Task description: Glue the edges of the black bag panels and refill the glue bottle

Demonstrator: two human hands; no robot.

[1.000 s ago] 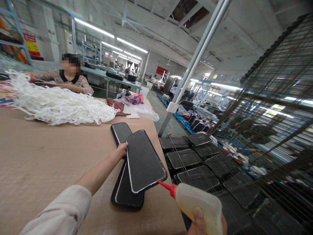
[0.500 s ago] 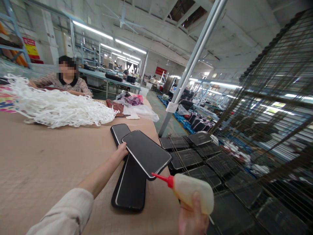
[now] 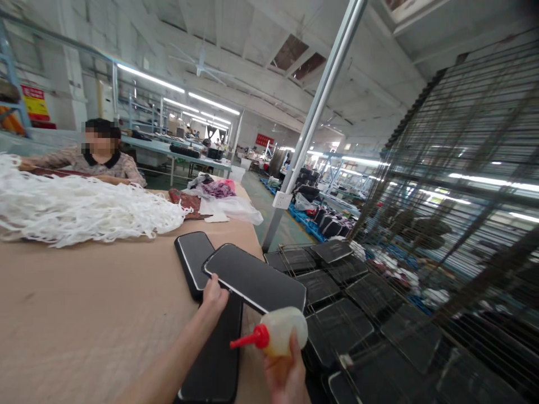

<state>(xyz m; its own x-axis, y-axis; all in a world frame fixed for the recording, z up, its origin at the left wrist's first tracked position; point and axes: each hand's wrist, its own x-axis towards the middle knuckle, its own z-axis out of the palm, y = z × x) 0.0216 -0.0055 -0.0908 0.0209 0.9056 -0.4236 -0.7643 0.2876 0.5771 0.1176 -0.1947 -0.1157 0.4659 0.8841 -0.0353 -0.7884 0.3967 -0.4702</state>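
Observation:
My left hand (image 3: 215, 294) grips the near left edge of a black rounded panel (image 3: 261, 278) with a pale line along its rim. That panel is held tilted above another long black panel (image 3: 213, 353), which lies on the brown-covered table (image 3: 92, 314) and whose far end shows at the upper left. In my right hand (image 3: 286, 370) is a squeeze bottle (image 3: 283, 331) of yellowish liquid with a red nozzle. The nozzle points left, over the lower panel and apart from the held one. The bottle's body covers the held panel's near right corner.
A heap of white strips (image 3: 96, 207) lies on the table's far left, with a co-worker (image 3: 101, 157) seated behind it. Plastic and purple cloth (image 3: 219, 193) lie at the far corner. To the right, a wire rack (image 3: 455, 168) holds several black panels (image 3: 341, 331). A metal post (image 3: 311, 123) stands beyond.
The bottle has moved left and its nozzle has left the held panel's near corner. My view has shifted, and the held panel appears flatter, its right end farther right.

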